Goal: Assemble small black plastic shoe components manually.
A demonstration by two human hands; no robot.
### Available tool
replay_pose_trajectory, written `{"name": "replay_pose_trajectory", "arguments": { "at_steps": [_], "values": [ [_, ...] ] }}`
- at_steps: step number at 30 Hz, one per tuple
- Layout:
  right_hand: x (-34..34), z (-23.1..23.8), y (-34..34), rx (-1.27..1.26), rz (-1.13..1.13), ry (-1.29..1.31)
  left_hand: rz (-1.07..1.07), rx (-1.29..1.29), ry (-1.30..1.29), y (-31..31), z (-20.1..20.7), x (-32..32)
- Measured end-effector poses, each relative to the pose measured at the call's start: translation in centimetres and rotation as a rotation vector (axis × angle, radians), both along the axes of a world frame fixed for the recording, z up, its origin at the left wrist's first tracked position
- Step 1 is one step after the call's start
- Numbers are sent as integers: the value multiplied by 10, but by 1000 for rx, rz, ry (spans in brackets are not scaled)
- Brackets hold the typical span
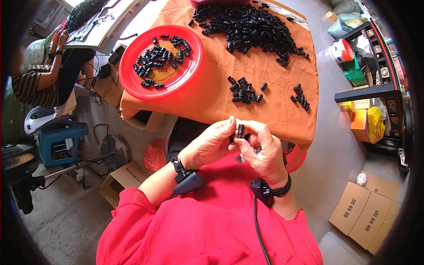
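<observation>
In front of my chest, near the front edge of the cloth-covered table (198, 104), my two hands meet. My right hand (267, 152) pinches a small black cylindrical plastic part (240, 130) between thumb and fingers, held roughly upright. My left hand (210, 143) is closed close beside it, thumb raised; something dark shows at its fingers, but the grip is partly hidden. Beyond my hands lie a small cluster of similar black parts (243, 91) and a smaller group (300, 97) to the right. A red round tray (128, 73) at the left holds many more.
A large heap of black parts (251, 31) covers the table's far side. Left, a person in a striped top (42, 84) works at another table, near a blue stool (59, 143) and a fan (20, 163). Right stand a dark shelf (375, 92) and cardboard boxes (366, 212).
</observation>
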State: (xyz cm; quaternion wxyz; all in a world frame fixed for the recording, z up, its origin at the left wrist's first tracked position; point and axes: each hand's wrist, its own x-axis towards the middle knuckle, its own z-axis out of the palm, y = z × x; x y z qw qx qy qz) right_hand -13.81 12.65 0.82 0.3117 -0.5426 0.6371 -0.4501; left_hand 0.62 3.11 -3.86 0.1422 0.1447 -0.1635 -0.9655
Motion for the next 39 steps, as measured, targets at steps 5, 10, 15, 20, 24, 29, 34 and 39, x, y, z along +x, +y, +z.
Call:
{"name": "replay_pose_trajectory", "arguments": {
  "at_steps": [5, 10, 15, 20, 24, 29, 34, 39],
  "values": [
    [0, 1, 1, -18, -29, -90, -22, -42, 14, 0, -1, 2],
    [1, 10, 2, 70, -21, -80, 80, -33, -115, 4, 11, -1],
    [-5, 6, 2, -29, 23, 105, 60, -71, -155, 5, 14, -1],
    [-5, 13, 4, 21, -39, -44, 46, -161, -172, 5, 16, 1],
    [-8, 12, -3, -1, -160, -13, 26, -224, -218, 6, 22, 2],
    [1, 10, -8, 56, -205, 228, 84, -205, -227, 13, 21, -1],
    [2, 7, -9, 95, -231, 295, 103, -226, -263, 14, 23, -1],
    [4, 11, -10, 108, -239, 295, 102, -248, -280, 16, 19, -1]
  ]
}}
